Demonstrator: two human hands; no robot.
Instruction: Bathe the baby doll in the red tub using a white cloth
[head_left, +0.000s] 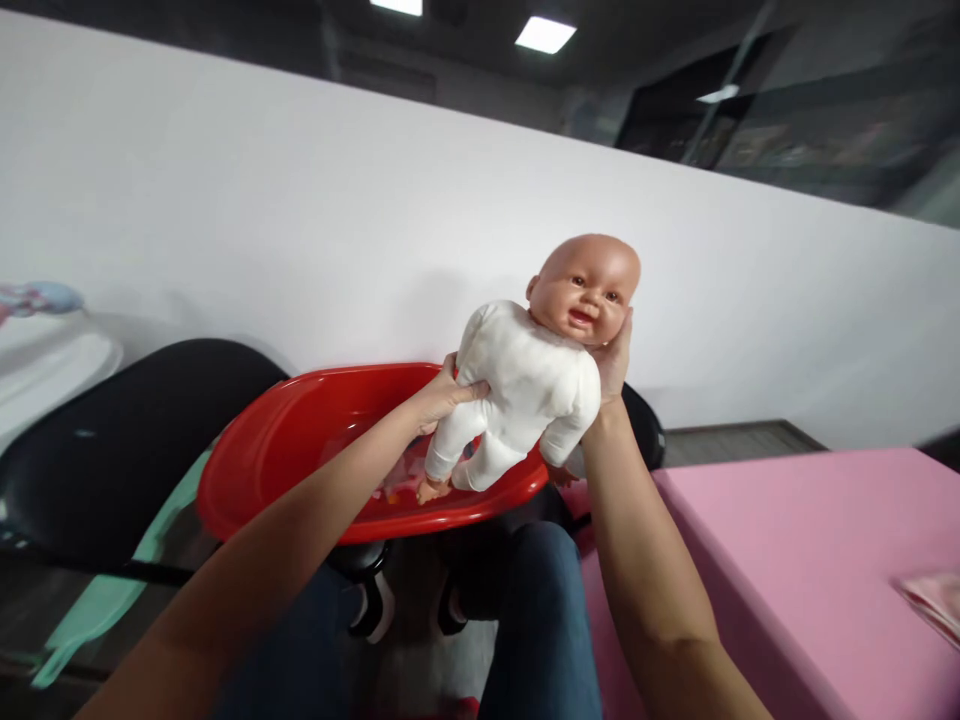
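Doll (517, 375) is held up in both hands over the right part of a red tub (247, 440), head up and face turned toward the camera. The left hand (444, 398) grasps it at the side of the hip, thumb laid across the front of the white cloth body. The right hand (616, 362) cradles it behind the neck and head; its fingers are mostly hidden there. The body leans, with the bare head to the upper right and the legs down to the left. One foot shows in front of the tub; whether it touches the rim, I cannot tell. Inside the tub lie some pinkish bits, too blurred to name.

The tub stands near a white wall (262, 200), with a black chair (150, 420) just beside it on the left. A pale green strap (97, 615) hangs below the chair. To the right is a pink surface (817, 530), with a pink cloth (937, 600) at the picture's edge. The person's knees, in blue jeans (544, 620), show below the doll.
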